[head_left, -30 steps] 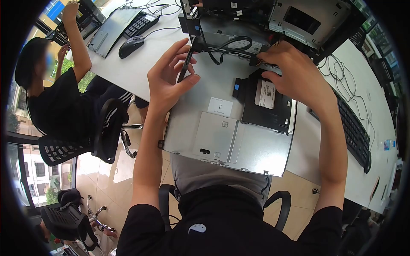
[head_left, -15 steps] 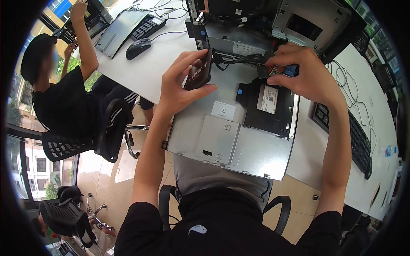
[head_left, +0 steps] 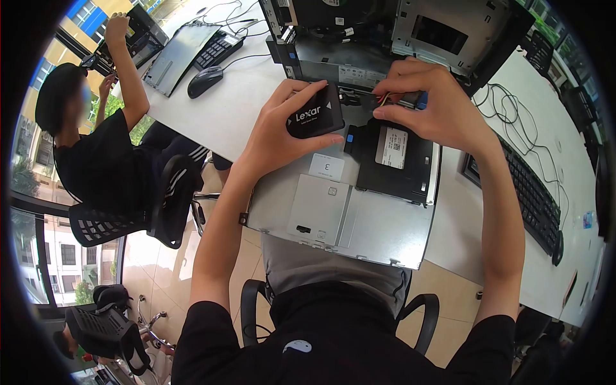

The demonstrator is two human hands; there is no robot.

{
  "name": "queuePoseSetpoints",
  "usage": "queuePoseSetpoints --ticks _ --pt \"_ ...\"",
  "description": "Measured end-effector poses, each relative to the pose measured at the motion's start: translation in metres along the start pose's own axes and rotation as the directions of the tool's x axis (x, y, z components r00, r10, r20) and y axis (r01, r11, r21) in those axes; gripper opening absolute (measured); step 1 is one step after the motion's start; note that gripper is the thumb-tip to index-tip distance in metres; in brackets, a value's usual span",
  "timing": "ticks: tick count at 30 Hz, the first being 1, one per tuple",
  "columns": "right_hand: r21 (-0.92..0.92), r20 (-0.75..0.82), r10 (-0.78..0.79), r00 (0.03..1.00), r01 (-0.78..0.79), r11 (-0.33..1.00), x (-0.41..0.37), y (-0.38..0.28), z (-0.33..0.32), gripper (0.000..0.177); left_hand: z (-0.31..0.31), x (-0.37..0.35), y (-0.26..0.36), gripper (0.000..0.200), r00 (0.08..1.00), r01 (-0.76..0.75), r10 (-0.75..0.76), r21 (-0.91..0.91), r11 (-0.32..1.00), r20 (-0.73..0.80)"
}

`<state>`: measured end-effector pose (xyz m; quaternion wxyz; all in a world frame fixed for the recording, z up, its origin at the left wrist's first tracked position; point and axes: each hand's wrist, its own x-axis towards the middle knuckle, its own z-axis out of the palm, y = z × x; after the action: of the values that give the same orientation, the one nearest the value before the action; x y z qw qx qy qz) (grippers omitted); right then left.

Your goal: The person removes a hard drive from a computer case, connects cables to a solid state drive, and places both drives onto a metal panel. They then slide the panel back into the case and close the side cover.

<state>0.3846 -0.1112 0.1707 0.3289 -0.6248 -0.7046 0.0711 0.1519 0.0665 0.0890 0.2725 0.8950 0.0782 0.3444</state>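
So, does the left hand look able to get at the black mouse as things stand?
Probably not right away: the left hand is taken up by the black Lexar drive. The way itself looks free, with only white desk between the hand and the black mouse.

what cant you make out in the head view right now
- Head view: the left edge of the Lexar drive, covered by the left hand.
- Head view: where the coloured wires end, hidden by the fingers of the right hand.
- Head view: the fine print on the white label, too small.
- Head view: the top of the computer case, cut off by the upper edge.
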Motion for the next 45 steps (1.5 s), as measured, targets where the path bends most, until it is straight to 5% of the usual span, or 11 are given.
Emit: queuePoseSetpoints --ticks 45 --pt "0.012 -0.082 -0.117 0.99 0.119 0.993 0.0 0.019 0.027 0.027 0.012 0.015 0.001 0.085 0.998 -0.062 0.062 0.01 0.998 0.02"
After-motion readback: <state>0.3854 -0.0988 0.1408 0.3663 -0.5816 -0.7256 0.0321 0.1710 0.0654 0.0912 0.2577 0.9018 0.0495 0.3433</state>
